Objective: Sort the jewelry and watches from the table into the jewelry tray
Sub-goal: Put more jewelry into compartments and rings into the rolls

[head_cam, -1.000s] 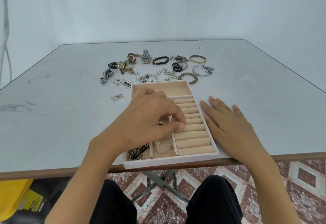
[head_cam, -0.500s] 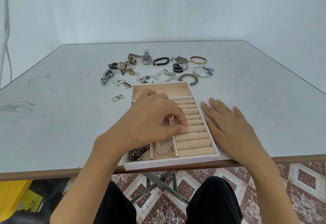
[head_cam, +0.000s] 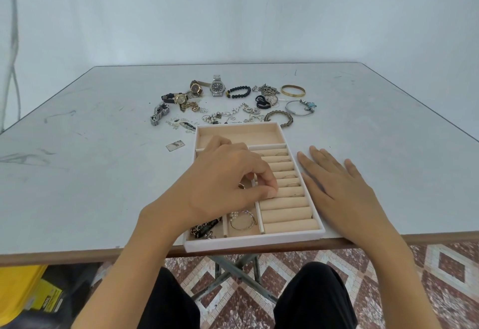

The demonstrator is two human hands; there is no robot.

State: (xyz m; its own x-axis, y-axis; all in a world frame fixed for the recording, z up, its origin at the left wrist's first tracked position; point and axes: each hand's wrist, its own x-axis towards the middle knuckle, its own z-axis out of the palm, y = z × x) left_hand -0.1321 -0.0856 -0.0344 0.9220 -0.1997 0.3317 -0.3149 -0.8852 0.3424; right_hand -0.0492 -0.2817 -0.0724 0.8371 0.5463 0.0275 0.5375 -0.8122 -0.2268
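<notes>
1 tray, 1 gold bangle, 1 blk-bead bracelet.

Over the jewelry tray, the left hand has curled its fingers tighter at the left end of the ring rolls, uncovering a small ring beneath its palm.

Soft, even daylight; faint shadows, sharp focus, wide-angle edge bowing.

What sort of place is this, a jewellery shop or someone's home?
Probably neither: it looks like a makeshift filming corner. A plain white backdrop rises behind a scuffed table, which stands on a patterned tile floor, with a yellow box down at the left.
</notes>
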